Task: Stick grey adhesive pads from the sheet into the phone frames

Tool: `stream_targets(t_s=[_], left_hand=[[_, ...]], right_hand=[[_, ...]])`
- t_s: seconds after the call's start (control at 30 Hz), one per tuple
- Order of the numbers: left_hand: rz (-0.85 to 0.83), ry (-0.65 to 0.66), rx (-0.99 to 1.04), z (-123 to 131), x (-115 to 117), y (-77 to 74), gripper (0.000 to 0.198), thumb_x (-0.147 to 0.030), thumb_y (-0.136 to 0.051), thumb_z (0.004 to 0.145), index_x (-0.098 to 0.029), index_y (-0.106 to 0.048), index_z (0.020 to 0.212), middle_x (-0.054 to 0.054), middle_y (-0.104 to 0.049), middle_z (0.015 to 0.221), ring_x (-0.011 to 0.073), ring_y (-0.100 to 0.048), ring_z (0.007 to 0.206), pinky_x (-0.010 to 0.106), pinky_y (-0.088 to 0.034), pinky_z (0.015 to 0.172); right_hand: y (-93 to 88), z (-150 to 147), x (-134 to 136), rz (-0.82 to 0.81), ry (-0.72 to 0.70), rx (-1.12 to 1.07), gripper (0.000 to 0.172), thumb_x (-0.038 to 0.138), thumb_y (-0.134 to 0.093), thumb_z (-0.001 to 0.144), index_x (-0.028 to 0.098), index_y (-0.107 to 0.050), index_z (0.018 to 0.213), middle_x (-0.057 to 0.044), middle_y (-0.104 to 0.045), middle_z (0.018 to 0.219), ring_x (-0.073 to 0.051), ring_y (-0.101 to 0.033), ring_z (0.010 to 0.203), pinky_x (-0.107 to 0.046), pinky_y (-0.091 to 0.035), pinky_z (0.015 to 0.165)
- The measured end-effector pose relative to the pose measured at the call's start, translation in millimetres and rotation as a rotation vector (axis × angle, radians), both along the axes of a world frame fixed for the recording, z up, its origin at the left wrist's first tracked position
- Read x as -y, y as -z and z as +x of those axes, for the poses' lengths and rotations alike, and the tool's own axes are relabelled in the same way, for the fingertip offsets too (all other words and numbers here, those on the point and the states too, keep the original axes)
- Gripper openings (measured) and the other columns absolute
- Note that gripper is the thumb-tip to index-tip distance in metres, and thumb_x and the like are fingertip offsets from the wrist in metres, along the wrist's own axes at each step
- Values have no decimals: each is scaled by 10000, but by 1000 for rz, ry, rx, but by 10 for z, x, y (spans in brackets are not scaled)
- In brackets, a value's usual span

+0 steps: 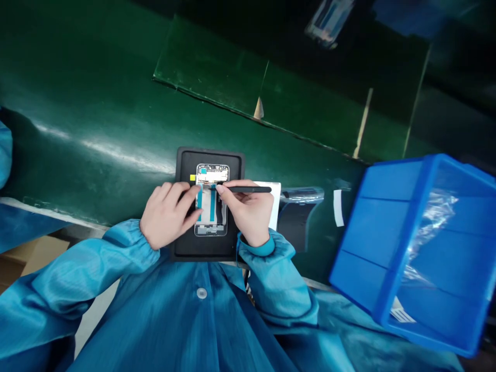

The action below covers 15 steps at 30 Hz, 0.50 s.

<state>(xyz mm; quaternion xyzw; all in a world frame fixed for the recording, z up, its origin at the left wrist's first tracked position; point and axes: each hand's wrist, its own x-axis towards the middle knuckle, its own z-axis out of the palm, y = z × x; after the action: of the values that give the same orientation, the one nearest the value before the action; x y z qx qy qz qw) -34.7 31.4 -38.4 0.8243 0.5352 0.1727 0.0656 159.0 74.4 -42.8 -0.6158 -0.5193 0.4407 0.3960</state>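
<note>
An opened smartphone (212, 227) lies upright in a black tray (186, 206), its circuit board (215, 175) and blue strips showing. My left hand (166, 214) rests at the phone's left side, fingers apart, with the index finger and thumb touching its edge. In my right hand (250, 212) is a pair of slim black tweezers (251, 189), pinched between thumb and fingers. Their tip points left, over the phone just below the board; whether it touches anything I cannot tell. A small yellow tab (192, 177) sticks out at the phone's left edge.
Right of the tray lie a white sheet (274, 204), a dark film piece (294, 222) and a white strip (338, 208). A blue bin (360, 227) with clear plastic inside stands at the right. Another phone (329, 23) lies on the raised green surface (217, 72) at the back.
</note>
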Motion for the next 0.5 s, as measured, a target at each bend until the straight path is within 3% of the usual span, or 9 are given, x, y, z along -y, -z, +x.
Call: stream_targets(t_s=[0.23, 0.5], left_hand=[[30, -56, -23, 19, -86, 89, 437, -429, -545, 954, -119, -658, 1241, 151, -646, 1066, 268, -528, 871, 400, -420, 720], [39, -53, -34, 26, -87, 93, 436, -424, -561, 943, -119, -663, 1238, 144, -647, 1064, 266, -521, 875, 395, -418, 726]], right_hand=[[31, -6, 4, -27, 11, -43, 185, 346, -837, 759, 194, -752, 823, -23, -767, 739, -157, -704, 594, -275, -589, 573], [22, -17, 0, -28, 16, -26, 182, 340, -834, 760, 188, -752, 819, -25, -773, 738, -156, -709, 589, -268, -594, 561]])
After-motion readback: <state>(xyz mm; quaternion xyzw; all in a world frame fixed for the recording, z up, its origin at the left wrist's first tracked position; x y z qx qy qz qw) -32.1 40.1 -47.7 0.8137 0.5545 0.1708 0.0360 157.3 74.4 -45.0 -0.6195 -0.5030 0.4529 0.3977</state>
